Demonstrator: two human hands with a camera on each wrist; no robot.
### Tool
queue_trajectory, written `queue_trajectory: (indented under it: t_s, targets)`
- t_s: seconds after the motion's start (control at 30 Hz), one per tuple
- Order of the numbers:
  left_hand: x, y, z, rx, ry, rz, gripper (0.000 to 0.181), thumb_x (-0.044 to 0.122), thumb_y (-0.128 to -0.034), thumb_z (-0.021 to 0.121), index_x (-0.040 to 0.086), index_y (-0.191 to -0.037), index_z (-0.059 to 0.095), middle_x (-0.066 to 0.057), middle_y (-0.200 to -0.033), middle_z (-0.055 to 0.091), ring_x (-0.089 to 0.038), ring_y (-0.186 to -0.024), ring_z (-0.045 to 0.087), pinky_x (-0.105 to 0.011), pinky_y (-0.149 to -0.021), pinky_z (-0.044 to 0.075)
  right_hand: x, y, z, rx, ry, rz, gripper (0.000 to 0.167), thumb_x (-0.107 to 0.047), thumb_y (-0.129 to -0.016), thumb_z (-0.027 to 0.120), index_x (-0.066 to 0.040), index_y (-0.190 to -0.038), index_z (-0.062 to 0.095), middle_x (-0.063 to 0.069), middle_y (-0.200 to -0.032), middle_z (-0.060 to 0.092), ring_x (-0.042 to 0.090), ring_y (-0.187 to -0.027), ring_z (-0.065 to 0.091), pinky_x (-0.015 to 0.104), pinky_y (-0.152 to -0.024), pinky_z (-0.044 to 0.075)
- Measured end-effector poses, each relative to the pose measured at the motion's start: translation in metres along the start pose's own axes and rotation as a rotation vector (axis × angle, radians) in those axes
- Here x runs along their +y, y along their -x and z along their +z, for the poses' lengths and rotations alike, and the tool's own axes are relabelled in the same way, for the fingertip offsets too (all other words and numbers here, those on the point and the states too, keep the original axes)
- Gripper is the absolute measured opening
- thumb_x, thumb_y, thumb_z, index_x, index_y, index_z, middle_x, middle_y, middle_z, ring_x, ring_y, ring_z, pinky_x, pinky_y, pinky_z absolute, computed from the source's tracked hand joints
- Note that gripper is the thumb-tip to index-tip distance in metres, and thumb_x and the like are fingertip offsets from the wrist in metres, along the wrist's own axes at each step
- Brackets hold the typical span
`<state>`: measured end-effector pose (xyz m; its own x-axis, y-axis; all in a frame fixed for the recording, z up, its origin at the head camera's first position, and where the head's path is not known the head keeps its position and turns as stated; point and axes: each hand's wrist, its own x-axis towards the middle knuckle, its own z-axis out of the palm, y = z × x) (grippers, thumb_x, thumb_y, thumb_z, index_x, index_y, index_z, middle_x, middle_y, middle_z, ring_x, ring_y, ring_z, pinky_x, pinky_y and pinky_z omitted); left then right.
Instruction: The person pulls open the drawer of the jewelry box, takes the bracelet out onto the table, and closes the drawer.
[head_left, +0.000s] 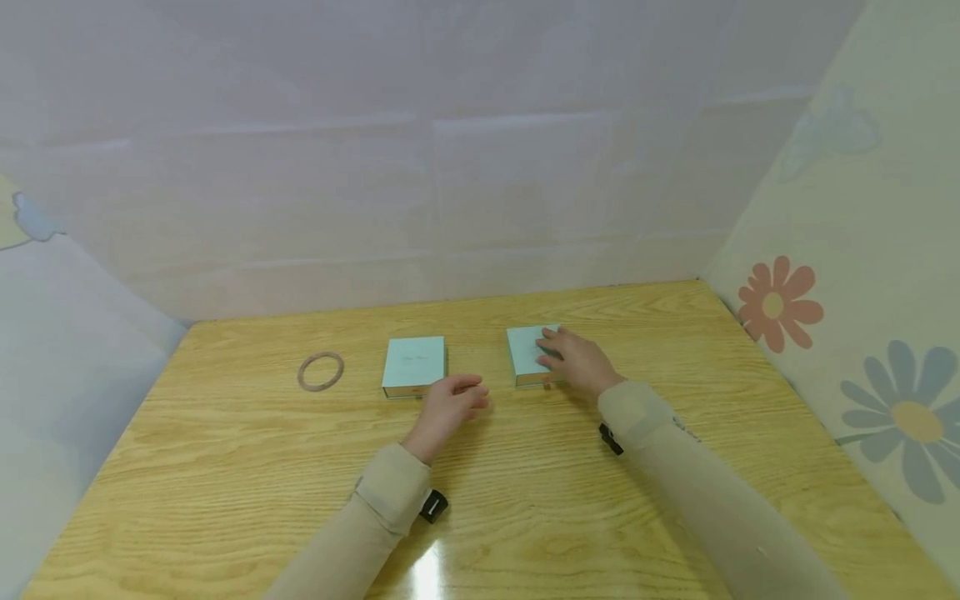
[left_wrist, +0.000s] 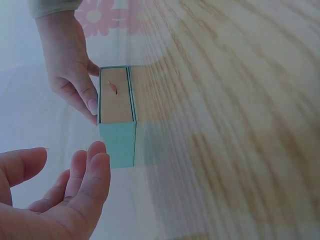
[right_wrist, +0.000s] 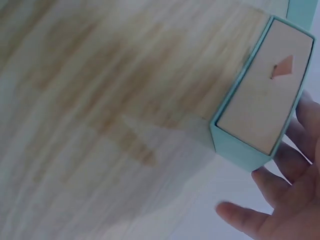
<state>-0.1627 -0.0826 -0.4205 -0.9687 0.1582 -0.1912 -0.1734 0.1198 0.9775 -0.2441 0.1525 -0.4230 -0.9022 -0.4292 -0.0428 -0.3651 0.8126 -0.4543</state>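
Note:
Two flat mint-green boxes lie on the wooden table. My right hand (head_left: 581, 360) rests on the lid of the right box (head_left: 525, 348), its fingers spread over the top. That box (right_wrist: 262, 90) shows a tan drawer front with a small pinkish pull tab (right_wrist: 284, 66) in the right wrist view. Just right of and in front of the left box (head_left: 415, 360), my left hand (head_left: 447, 408) hovers over the table with loosely bent fingers and holds nothing. In the left wrist view, a gap separates the left hand (left_wrist: 65, 195) from the right box (left_wrist: 117, 110).
A brownish ring (head_left: 321, 372) lies flat on the table (head_left: 225, 467), left of the left box. A pale wall (head_left: 450, 192) stands behind the table, and flower-printed panels (head_left: 862, 317) border it at the side.

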Motion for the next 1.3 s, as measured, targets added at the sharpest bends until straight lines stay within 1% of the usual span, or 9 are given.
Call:
queue_trajectory:
  t_s: [0.2, 0.37, 0.53, 0.73, 0.93, 1.17, 1.3]
  targets:
    - [-0.001, -0.003, 0.004, -0.007, 0.001, -0.005, 0.039, 0.009, -0.1008, 0.052, -0.014, -0.132, 0.049, -0.028, -0.122, 0.058, -0.038, -0.107, 0.061, -0.047, -0.093, 0.051, -0.003, 0.002, -0.006, -0.011, -0.058, 0.001, 0.046, -0.020, -0.098, 0.059, 0.003, -0.137, 0.051, 0.019, -0.148, 0.037, 0.043, -0.139, 0.025, 0.058, -0.110, 0.026]
    - [-0.002, -0.006, 0.005, -0.014, -0.001, -0.014, 0.038, 0.009, -0.1008, 0.052, -0.014, -0.131, 0.049, -0.028, -0.122, 0.059, -0.037, -0.106, 0.062, -0.047, -0.091, 0.051, -0.003, 0.001, -0.004, -0.004, -0.064, -0.001, 0.045, -0.021, -0.098, 0.059, 0.003, -0.136, 0.052, 0.019, -0.147, 0.038, 0.043, -0.138, 0.027, 0.057, -0.110, 0.027]
    - [-0.002, -0.006, 0.008, -0.019, -0.001, -0.020, 0.037, 0.009, -0.1007, 0.053, -0.014, -0.130, 0.050, -0.026, -0.121, 0.059, -0.036, -0.106, 0.063, -0.047, -0.091, 0.051, -0.003, -0.001, -0.003, -0.009, -0.072, 0.001, 0.046, -0.023, -0.098, 0.059, 0.002, -0.136, 0.052, 0.018, -0.147, 0.037, 0.043, -0.139, 0.026, 0.059, -0.111, 0.024]
    - [-0.002, -0.007, 0.013, -0.054, 0.018, -0.027, 0.037, 0.006, -0.1006, 0.052, -0.016, -0.130, 0.049, -0.027, -0.121, 0.059, -0.038, -0.107, 0.062, -0.047, -0.092, 0.051, -0.001, -0.002, -0.004, -0.005, -0.110, 0.016, 0.045, -0.024, -0.097, 0.061, -0.001, -0.135, 0.054, 0.016, -0.147, 0.038, 0.041, -0.139, 0.026, 0.058, -0.111, 0.024]
    - [-0.003, -0.008, 0.018, -0.077, 0.051, -0.042, 0.038, 0.007, -0.1008, 0.052, -0.016, -0.131, 0.048, -0.027, -0.123, 0.058, -0.039, -0.110, 0.060, -0.046, -0.094, 0.050, 0.001, -0.002, -0.006, -0.038, -0.120, 0.022, 0.045, -0.024, -0.098, 0.059, -0.002, -0.137, 0.052, 0.014, -0.149, 0.037, 0.040, -0.141, 0.024, 0.058, -0.112, 0.021]
    - [-0.003, -0.009, 0.023, -0.083, 0.027, -0.038, 0.035, 0.005, -0.1002, 0.052, -0.017, -0.127, 0.050, -0.027, -0.118, 0.061, -0.037, -0.105, 0.064, -0.044, -0.090, 0.053, 0.001, 0.000, -0.006, -0.051, -0.122, 0.031, 0.046, -0.024, -0.098, 0.059, -0.002, -0.138, 0.051, 0.014, -0.149, 0.035, 0.039, -0.142, 0.021, 0.058, -0.113, 0.019]
    - [-0.005, -0.012, 0.028, -0.086, 0.032, -0.043, 0.035, 0.006, -0.1004, 0.052, -0.018, -0.127, 0.051, -0.027, -0.116, 0.063, -0.035, -0.102, 0.065, -0.042, -0.088, 0.054, 0.000, -0.001, -0.006, -0.047, -0.116, 0.025, 0.047, -0.025, -0.098, 0.059, -0.002, -0.138, 0.051, 0.014, -0.149, 0.035, 0.040, -0.142, 0.022, 0.057, -0.113, 0.020]
